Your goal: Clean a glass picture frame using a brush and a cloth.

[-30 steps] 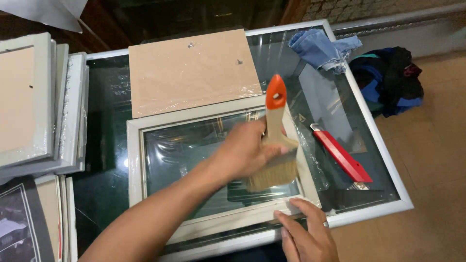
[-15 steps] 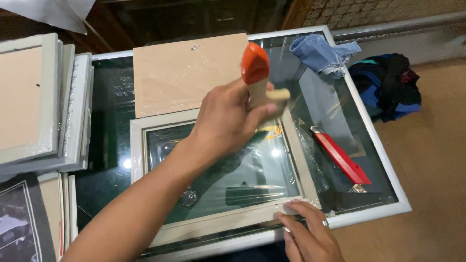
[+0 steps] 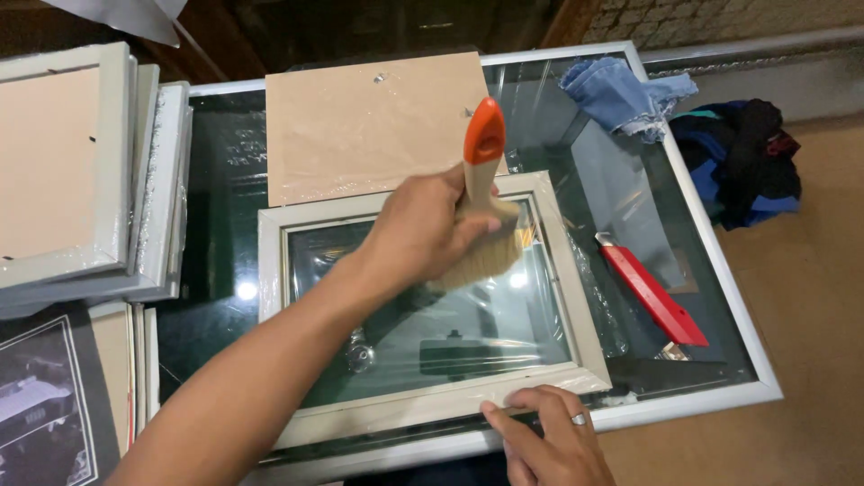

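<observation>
Glass-topped table (image 3: 720,270) with pale metal edging fills most of the view, tan floor to its right. Stack of pale picture frames (image 3: 76,180) at far left, backs up, overlapping the table's left edge. Brown backing board (image 3: 360,126) lies flat on the far part of the table, its near edge touching or just under the frame in work. That pale picture frame (image 3: 270,270) lies flat on the table centre-near, glass in it, plastic wrap wrinkled along its near and right rails. Dark bundle of clothes (image 3: 747,162) on the floor at far right, just beside the table. Black-and-white print (image 3: 36,405) at near left, partly cut off. Blue denim rag (image 3: 621,94) on the far right corner of the glass. Red utility knife (image 3: 652,297) lies on the glass right of the frame, apart from it, angled near-right.

Left hand (image 3: 423,238) clenched round the wooden handle of a wide paintbrush (image 3: 481,180), orange tip pointing far, bristles (image 3: 486,261) down over the frame's glass, upper right area; contact with the glass can't be told. Right hand (image 3: 549,441) at the near edge, fingers flat and pressing on the frame's near right corner, ring on one finger, grasping nothing.
</observation>
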